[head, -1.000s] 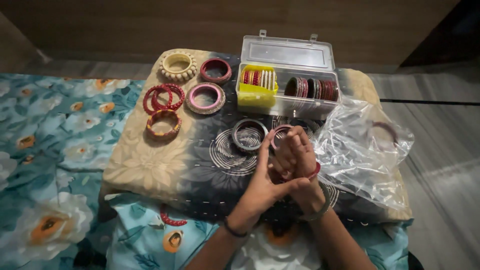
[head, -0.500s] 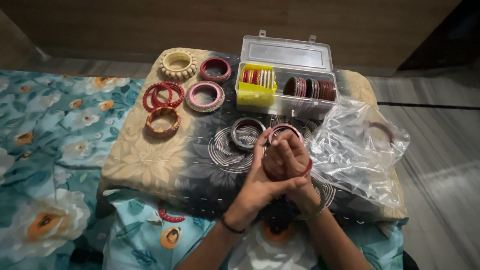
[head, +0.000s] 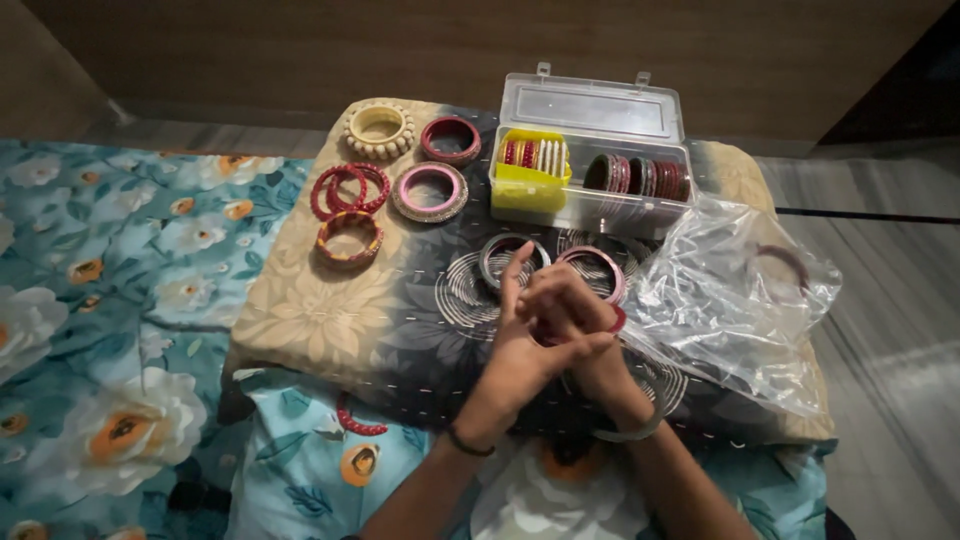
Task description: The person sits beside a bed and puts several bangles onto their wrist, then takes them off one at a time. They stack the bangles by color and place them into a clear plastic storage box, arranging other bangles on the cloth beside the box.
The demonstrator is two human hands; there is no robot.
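Low centre of frame: left hand closing around the bunched right hand, working a red bangle over the knuckles, grip gripping it. Keeping fingers tucked and easing evenly, seemingly. Beyond, upper centre: loose bangle lying on cushion, clear box standing open.

Two hands pressed together

The left hand wraps round the right hand — fingers bent, both arms reaching forward.

Clear plastic box behind; crumpled clear bag at right.
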